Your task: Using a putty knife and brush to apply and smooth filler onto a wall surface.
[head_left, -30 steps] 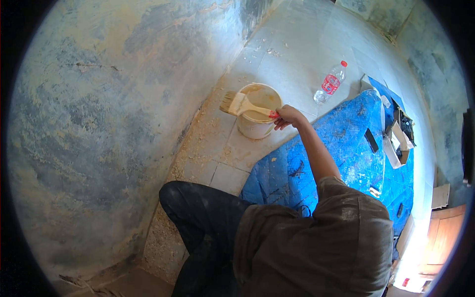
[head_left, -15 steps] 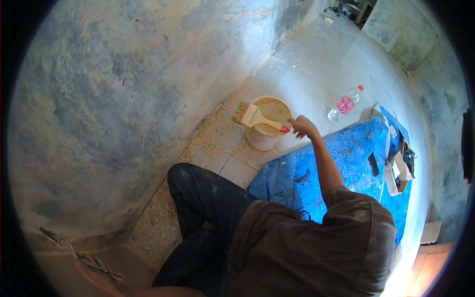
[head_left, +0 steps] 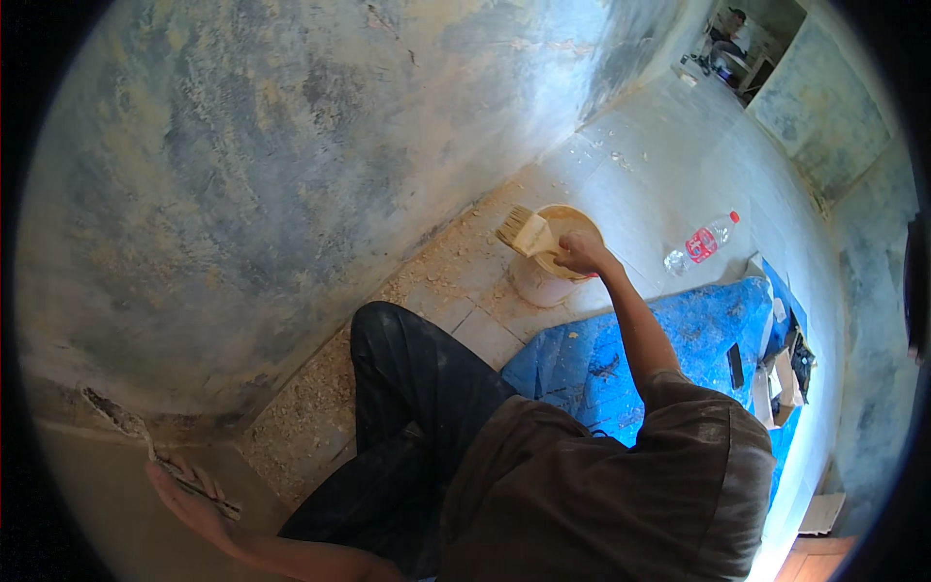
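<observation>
My right hand [head_left: 584, 253] is closed round the handle of a wide, flat paintbrush [head_left: 531, 236]. The pale brush lies across the rim of a round bucket [head_left: 543, 284], its bristles jutting out on the wall side. At the lower left, my left hand [head_left: 197, 493] is wrapped round the handle of a trowel [head_left: 149, 442] with a bent neck. The trowel's dirty blade points up and left, close to the foot of the wall. What the bucket holds is hard to make out behind the hand and brush.
A patchy grey-blue wall [head_left: 262, 194] rises on the left, with plaster crumbs [head_left: 315, 422] along its foot. Right of the bucket are a plastic bottle [head_left: 703, 242] and a blue tarp [head_left: 669, 330] with an open box [head_left: 781, 388]. A person [head_left: 727, 34] is far off at the upper right.
My right hand has closed round the brush handle, which it only reached at the tip before. The view has shifted, so the bucket and bottle appear lower and further right.
</observation>
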Action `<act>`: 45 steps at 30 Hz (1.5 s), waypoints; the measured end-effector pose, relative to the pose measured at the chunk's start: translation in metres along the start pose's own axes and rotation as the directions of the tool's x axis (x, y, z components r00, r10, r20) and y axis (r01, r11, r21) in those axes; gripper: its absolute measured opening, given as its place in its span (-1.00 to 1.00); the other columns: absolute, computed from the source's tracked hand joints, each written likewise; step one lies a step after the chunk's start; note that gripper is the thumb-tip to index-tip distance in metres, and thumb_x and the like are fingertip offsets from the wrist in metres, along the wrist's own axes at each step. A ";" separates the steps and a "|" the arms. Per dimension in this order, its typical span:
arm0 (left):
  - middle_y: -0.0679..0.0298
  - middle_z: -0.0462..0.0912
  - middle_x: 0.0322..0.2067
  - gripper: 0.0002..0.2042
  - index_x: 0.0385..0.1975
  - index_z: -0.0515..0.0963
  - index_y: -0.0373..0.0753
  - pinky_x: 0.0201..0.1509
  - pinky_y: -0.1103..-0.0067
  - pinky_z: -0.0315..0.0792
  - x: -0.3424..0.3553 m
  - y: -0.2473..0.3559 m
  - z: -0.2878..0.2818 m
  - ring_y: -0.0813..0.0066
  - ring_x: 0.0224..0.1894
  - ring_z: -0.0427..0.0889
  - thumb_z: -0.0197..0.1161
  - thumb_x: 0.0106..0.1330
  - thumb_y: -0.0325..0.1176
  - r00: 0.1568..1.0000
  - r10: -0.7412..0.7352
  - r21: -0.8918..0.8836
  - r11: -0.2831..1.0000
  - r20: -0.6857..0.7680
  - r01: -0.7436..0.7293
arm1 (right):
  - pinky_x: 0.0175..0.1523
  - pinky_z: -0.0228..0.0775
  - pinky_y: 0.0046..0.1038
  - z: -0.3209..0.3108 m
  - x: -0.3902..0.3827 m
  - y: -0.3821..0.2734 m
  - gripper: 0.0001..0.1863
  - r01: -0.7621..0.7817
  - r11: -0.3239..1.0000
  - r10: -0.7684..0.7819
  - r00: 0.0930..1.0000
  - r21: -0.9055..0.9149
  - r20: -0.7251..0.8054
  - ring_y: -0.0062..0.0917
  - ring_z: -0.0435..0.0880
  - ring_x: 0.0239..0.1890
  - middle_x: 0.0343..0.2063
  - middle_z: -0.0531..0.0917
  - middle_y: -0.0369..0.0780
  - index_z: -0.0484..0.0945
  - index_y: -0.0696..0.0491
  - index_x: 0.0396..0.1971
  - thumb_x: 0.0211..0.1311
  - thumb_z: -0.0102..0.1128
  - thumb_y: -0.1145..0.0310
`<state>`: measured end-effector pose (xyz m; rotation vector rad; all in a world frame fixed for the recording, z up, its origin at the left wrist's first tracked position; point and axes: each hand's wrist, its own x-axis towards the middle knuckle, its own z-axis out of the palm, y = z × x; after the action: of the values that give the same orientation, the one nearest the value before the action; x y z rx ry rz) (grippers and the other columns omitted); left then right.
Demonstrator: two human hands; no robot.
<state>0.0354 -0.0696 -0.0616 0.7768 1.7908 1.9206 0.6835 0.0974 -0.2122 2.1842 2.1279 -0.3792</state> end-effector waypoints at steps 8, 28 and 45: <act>0.40 0.28 -0.54 -0.70 -0.09 0.37 -0.16 -0.76 0.72 0.03 -0.005 0.005 -0.004 0.73 -0.75 0.14 -0.17 0.55 -0.07 1.000 -0.020 -0.002 1.000 0.000 0.020 | -0.13 0.49 -0.10 -0.027 -0.017 0.003 -0.68 0.007 1.000 -0.003 0.987 0.024 -0.161 -0.03 0.65 -0.23 -0.33 0.67 0.07 0.64 0.16 -0.34 0.07 0.18 0.20; 0.39 0.27 -0.55 -0.64 -0.15 0.38 -0.18 -0.75 0.72 0.06 -0.001 0.004 -0.003 0.71 -0.74 0.16 -0.18 0.54 -0.01 0.994 -0.016 0.006 1.000 -0.104 0.017 | -0.18 0.57 -0.28 -0.051 0.030 -0.009 -0.81 -0.058 0.847 0.160 0.976 -0.529 0.151 -0.28 0.73 -0.20 -0.30 0.74 -0.15 0.72 0.00 -0.38 -0.08 0.27 0.43; 0.39 0.30 -0.53 -0.63 -0.14 0.40 -0.16 -0.73 0.70 0.06 -0.004 0.008 0.004 0.70 -0.72 0.17 -0.18 0.53 0.02 0.985 -0.016 0.106 0.994 -0.174 0.035 | -0.27 0.58 -0.25 -0.054 0.030 0.009 -0.86 -0.023 0.880 0.085 0.990 -0.475 0.111 -0.24 0.73 -0.28 -0.41 0.72 -0.12 0.71 0.03 -0.48 -0.14 0.35 0.39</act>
<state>0.0416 -0.0699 -0.0537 0.6345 2.0135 1.9388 0.6998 0.1379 -0.1681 1.8752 1.8404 0.0127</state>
